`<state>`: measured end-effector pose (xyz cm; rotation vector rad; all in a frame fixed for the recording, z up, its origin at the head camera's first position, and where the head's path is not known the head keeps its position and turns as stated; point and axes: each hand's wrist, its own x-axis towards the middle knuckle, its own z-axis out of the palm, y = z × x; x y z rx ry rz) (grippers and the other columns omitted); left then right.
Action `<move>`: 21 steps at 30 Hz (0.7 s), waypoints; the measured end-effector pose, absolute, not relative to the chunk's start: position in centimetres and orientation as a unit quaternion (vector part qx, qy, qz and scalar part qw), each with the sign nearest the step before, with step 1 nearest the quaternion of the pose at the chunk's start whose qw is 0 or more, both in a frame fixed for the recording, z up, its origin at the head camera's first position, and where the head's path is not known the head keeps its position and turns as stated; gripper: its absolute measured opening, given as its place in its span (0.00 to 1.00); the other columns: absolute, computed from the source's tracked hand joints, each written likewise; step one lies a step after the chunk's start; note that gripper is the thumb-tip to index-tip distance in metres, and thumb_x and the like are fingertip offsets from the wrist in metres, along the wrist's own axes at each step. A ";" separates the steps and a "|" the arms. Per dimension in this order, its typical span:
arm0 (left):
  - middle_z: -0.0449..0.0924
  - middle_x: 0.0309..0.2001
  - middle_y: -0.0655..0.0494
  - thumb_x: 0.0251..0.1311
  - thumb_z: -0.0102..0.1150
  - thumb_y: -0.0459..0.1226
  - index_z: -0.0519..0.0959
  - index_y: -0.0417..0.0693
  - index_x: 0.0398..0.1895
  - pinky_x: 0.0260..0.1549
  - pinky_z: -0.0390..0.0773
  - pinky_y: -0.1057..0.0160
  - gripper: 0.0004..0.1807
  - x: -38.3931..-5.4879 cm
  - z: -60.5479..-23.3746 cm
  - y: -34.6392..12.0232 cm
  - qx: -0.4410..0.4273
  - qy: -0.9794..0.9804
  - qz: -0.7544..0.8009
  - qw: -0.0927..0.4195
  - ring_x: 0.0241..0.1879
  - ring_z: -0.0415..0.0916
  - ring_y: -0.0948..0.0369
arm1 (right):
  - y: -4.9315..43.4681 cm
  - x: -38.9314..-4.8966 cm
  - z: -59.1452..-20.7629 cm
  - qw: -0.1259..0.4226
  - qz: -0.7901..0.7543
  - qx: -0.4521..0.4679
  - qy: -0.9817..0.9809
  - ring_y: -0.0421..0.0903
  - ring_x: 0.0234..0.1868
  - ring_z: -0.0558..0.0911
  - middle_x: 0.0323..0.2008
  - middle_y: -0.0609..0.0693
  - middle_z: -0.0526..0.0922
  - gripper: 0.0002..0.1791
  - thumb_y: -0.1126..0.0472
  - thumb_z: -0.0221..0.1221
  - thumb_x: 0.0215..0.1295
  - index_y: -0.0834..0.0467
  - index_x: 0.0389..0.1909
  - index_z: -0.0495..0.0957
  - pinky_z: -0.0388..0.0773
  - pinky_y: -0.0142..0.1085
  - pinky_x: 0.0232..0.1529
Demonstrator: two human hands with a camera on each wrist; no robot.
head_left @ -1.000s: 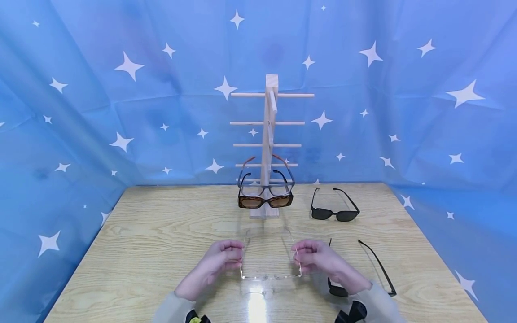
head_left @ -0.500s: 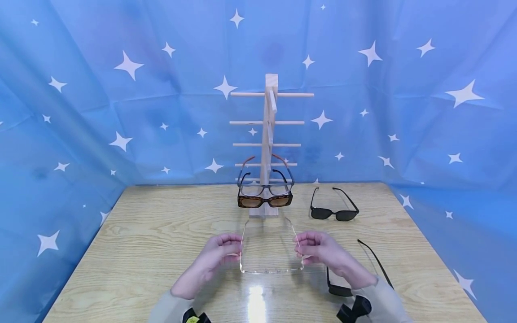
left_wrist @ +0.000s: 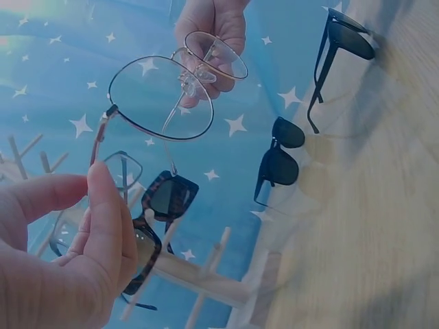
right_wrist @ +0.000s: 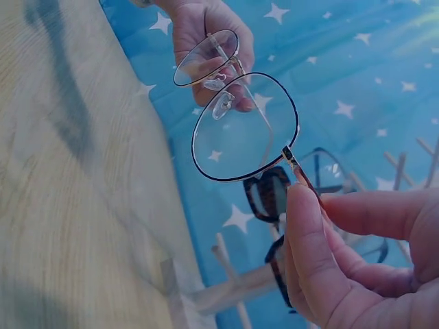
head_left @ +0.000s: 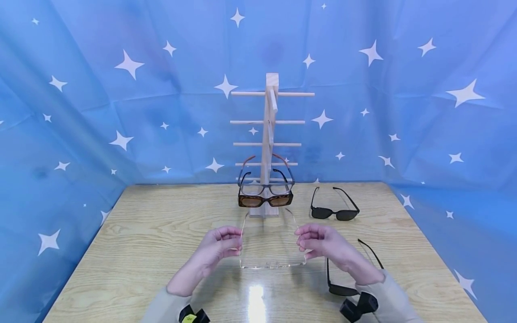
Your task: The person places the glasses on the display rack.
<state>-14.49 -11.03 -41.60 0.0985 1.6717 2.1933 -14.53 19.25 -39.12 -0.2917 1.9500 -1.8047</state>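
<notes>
Thin-rimmed eyeglasses with clear lenses are held above the table, temples unfolded and pointing away toward the rack. My left hand pinches one temple between thumb and fingers; my right hand pinches the other. In the left wrist view a round rim shows close beyond the thumb; the right wrist view shows the dark rim and clear nose pads of the same eyeglasses. Straight ahead, a wooden rack carries grey-framed eyeglasses with reddish temple tips above tortoiseshell sunglasses.
Black sunglasses lie unfolded right of the rack. A second black pair of sunglasses lies nearer, partly hidden by my right forearm. The rack's bare upper pegs stick out sideways. A blue star-patterned curtain borders the wooden table.
Both hands have moved the thin-rimmed eyeglasses forward toward the rack, with the temple tips now overlapping its base in the head view. The other glasses have stayed put.
</notes>
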 end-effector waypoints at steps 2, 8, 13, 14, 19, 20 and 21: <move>0.78 0.31 0.55 0.55 0.55 0.24 0.75 0.31 0.44 0.34 0.81 0.67 0.12 -14.5 -41.3 -11.0 0.037 0.597 0.779 0.188 0.29 0.77 0.62 | 19.3 -14.5 -38.8 0.229 -0.656 -0.112 0.711 0.42 0.35 0.79 0.34 0.51 0.78 0.19 0.73 0.56 0.58 0.74 0.50 0.68 0.82 0.34 0.35; 0.77 0.32 0.54 0.54 0.55 0.24 0.73 0.28 0.45 0.34 0.81 0.68 0.14 -14.4 -40.4 -10.7 0.045 0.597 0.779 0.186 0.29 0.76 0.62 | 19.7 -14.6 -37.8 0.222 -0.651 -0.134 0.714 0.42 0.35 0.79 0.35 0.52 0.78 0.15 0.70 0.56 0.62 0.70 0.49 0.70 0.82 0.34 0.35; 0.76 0.32 0.54 0.55 0.54 0.24 0.74 0.30 0.44 0.35 0.81 0.67 0.12 -14.5 -39.4 -10.7 0.056 0.599 0.777 0.184 0.30 0.76 0.62 | 19.8 -14.8 -36.8 0.216 -0.657 -0.150 0.707 0.41 0.35 0.80 0.35 0.50 0.79 0.12 0.70 0.55 0.63 0.65 0.47 0.72 0.82 0.34 0.35; 0.76 0.32 0.54 0.55 0.54 0.24 0.74 0.30 0.44 0.35 0.81 0.67 0.12 -14.5 -39.2 -10.7 0.058 0.601 0.776 0.183 0.30 0.76 0.62 | 19.8 -14.8 -36.6 0.214 -0.658 -0.151 0.707 0.41 0.35 0.80 0.34 0.50 0.79 0.12 0.70 0.55 0.63 0.65 0.47 0.73 0.82 0.34 0.34; 0.76 0.32 0.53 0.56 0.54 0.24 0.74 0.29 0.44 0.35 0.81 0.67 0.12 -14.6 -38.0 -10.7 0.070 0.607 0.772 0.177 0.30 0.76 0.62 | 19.8 -15.0 -35.8 0.202 -0.654 -0.153 0.712 0.40 0.35 0.80 0.34 0.50 0.79 0.13 0.72 0.56 0.61 0.66 0.47 0.73 0.82 0.35 0.35; 0.76 0.32 0.53 0.56 0.53 0.24 0.74 0.29 0.44 0.35 0.81 0.67 0.12 -14.6 -37.8 -10.7 0.072 0.608 0.771 0.176 0.30 0.76 0.62 | 19.8 -15.0 -35.6 0.201 -0.653 -0.155 0.714 0.40 0.35 0.80 0.34 0.50 0.79 0.13 0.72 0.56 0.60 0.66 0.47 0.73 0.82 0.35 0.35; 0.76 0.32 0.53 0.56 0.53 0.24 0.74 0.29 0.44 0.35 0.81 0.67 0.12 -14.7 -37.6 -10.7 0.074 0.610 0.769 0.176 0.30 0.76 0.62 | 19.8 -15.1 -35.4 0.200 -0.651 -0.155 0.716 0.40 0.35 0.80 0.34 0.49 0.79 0.14 0.73 0.56 0.60 0.67 0.47 0.72 0.82 0.35 0.35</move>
